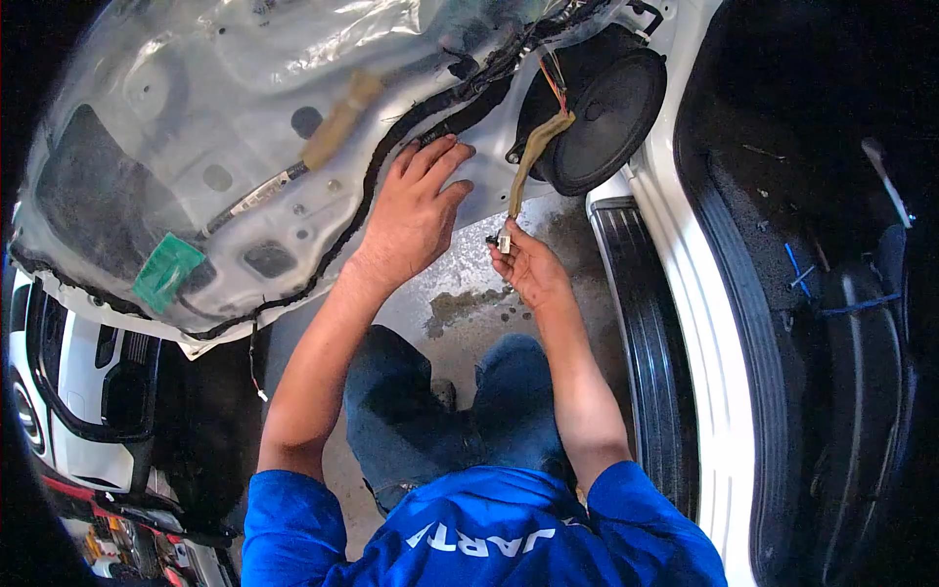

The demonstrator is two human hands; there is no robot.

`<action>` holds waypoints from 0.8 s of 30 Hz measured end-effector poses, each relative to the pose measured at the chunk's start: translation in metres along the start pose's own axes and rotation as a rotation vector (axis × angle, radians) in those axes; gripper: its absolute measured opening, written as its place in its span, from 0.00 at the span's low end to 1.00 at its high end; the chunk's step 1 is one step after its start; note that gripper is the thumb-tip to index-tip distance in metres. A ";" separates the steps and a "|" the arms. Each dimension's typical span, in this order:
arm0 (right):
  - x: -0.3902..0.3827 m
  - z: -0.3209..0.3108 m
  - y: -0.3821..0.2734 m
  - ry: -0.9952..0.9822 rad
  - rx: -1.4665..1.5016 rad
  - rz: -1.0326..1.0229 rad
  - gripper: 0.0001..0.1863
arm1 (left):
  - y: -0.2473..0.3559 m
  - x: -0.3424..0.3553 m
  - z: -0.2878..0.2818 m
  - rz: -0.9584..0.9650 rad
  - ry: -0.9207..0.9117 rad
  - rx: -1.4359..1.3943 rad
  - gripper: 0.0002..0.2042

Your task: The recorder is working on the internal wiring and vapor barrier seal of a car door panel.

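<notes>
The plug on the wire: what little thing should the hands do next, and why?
Maybe the left hand should come over and steady the wire just above the plug. The plug is at the wire's end, held only by the right hand in its fingertips, while the left hand is away from it, by the black strip.

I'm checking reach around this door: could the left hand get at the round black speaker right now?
Probably yes: the speaker lies to the right of the left hand, mostly uncovered, though the tan-wrapped cable passes across its left side.
</notes>
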State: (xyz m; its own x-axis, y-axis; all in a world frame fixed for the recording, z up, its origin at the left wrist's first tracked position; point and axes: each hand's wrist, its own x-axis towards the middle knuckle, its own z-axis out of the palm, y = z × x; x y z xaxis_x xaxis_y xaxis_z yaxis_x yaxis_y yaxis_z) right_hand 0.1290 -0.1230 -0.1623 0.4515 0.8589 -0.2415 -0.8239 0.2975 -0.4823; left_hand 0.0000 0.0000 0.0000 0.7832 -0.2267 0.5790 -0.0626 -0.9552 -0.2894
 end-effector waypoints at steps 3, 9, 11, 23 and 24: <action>-0.002 0.007 0.009 -0.013 0.017 -0.091 0.12 | 0.000 -0.001 -0.001 -0.009 -0.009 -0.002 0.11; 0.037 -0.003 0.007 0.315 -0.703 -0.912 0.13 | 0.000 0.003 0.000 0.004 0.010 -0.050 0.13; 0.044 -0.007 0.009 0.307 -0.674 -0.984 0.14 | 0.000 0.004 0.004 0.006 0.019 -0.043 0.13; 0.054 -0.014 0.030 0.384 -0.710 -1.228 0.13 | -0.003 -0.001 0.008 0.007 0.009 -0.079 0.13; 0.043 -0.005 0.024 0.453 -0.738 -1.193 0.13 | -0.003 -0.001 0.007 0.003 0.007 -0.077 0.13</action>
State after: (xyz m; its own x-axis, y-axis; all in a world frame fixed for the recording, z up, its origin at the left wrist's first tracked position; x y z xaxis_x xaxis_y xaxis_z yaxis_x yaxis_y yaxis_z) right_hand 0.1299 -0.0810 -0.1887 0.9033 0.0215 0.4284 0.3989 0.3251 -0.8574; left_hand 0.0038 0.0047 -0.0053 0.7786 -0.2307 0.5835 -0.1128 -0.9663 -0.2315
